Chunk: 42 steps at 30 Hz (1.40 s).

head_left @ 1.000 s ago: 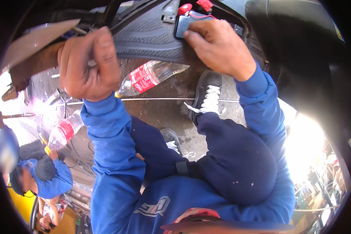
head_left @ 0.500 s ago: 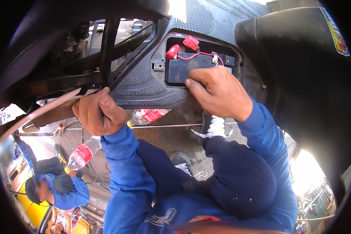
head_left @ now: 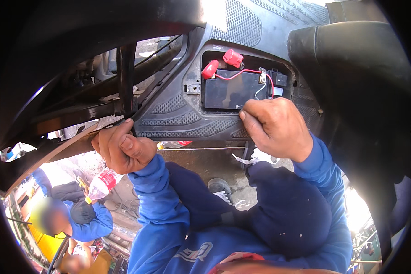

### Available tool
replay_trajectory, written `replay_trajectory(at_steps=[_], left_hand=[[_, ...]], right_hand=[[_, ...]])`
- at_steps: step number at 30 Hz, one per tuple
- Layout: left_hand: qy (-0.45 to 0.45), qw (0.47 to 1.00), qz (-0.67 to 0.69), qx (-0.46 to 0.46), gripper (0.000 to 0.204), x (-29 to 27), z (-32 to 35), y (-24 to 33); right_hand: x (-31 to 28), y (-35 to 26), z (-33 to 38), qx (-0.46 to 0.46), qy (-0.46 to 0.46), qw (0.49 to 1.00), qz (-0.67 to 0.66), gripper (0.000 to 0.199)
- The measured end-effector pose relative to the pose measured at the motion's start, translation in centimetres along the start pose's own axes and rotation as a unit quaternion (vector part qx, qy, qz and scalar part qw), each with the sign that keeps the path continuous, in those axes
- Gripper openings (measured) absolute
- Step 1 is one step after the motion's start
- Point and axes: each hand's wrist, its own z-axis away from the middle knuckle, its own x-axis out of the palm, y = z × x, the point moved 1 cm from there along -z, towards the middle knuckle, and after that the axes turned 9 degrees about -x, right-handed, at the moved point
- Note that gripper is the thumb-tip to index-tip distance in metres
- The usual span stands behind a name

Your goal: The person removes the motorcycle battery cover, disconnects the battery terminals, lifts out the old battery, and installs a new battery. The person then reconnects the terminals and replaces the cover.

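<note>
The left hand [head_left: 122,151] gripped the frame edge [head_left: 73,147] with closed fingers while the right hand [head_left: 275,127], fingers curled, pinched at the battery [head_left: 230,93] in its floor recess, where a slip could bridge the terminals.

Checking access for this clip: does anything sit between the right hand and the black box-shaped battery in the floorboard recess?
Nothing visible does. The right hand rests at the lower edge of the black box-shaped battery; the thin red wire runs along its top, clear of the hand.
</note>
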Motion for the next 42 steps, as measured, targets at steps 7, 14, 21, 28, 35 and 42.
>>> replay_trajectory(at_steps=[7, 14, 21, 28, 35, 42], left_hand=[[-0.016, 1.0, -0.005, 0.016, 0.048, -0.3, -0.1, 0.1], [-0.007, 0.999, 0.013, 0.04, 0.043, -0.3, 0.1, -0.4], [0.014, 0.999, 0.022, 0.028, 0.046, -0.1, 0.8, -0.7], [0.024, 1.0, 0.011, -0.001, 0.055, -0.2, 1.3, -0.8], [0.029, 0.999, 0.014, 0.01, 0.057, 0.1, 0.7, -1.0], [0.012, 0.999, 0.001, 0.035, 0.054, 0.1, 0.9, -1.3]], right_hand=[[2.3, -0.5, -2.3, -0.017, 0.015, 1.0, -0.02, 0.022], [0.4, -0.4, -1.0, 0.046, -0.011, 0.999, -0.003, 0.016], [1.0, -0.5, -1.9, -0.007, 0.015, 0.999, -0.035, 0.021], [-3.3, -1.5, 2.5, 0.117, 0.017, 0.991, 0.055, 0.021], [-1.9, -1.0, 1.7, 0.092, -0.004, 0.992, 0.081, 0.019], [-0.4, -0.5, 0.2, 0.043, 0.032, 0.998, -0.013, 0.019]])
